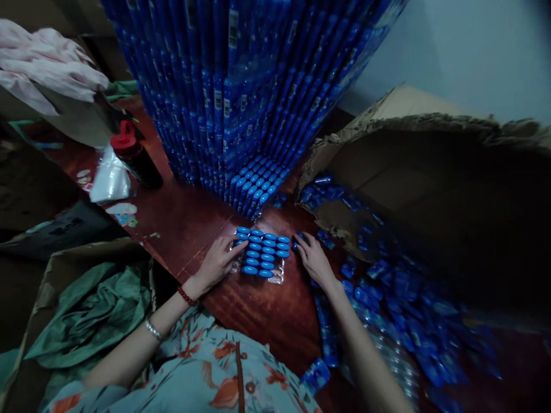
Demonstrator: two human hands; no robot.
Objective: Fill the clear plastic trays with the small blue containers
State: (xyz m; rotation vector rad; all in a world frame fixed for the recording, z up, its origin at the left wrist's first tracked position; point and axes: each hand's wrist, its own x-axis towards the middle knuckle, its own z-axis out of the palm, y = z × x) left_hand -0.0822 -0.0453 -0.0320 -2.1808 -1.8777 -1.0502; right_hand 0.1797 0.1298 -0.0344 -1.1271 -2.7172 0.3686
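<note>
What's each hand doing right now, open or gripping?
Left hand: open, fingers resting on the left edge of the blue packs.
Right hand: open, fingertips at the packs' right edge, gripping nothing.

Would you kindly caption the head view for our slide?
Both hands, left hand and right hand, flank a block of blue packets on a wooden table.

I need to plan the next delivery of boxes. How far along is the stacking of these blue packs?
Done: a tall stack of blue packs stands at the back of the table. In hand: the left hand and right hand rest on either side of a small block of packs. Left: many loose packs lie spilled from the torn cardboard box on the right.
</note>
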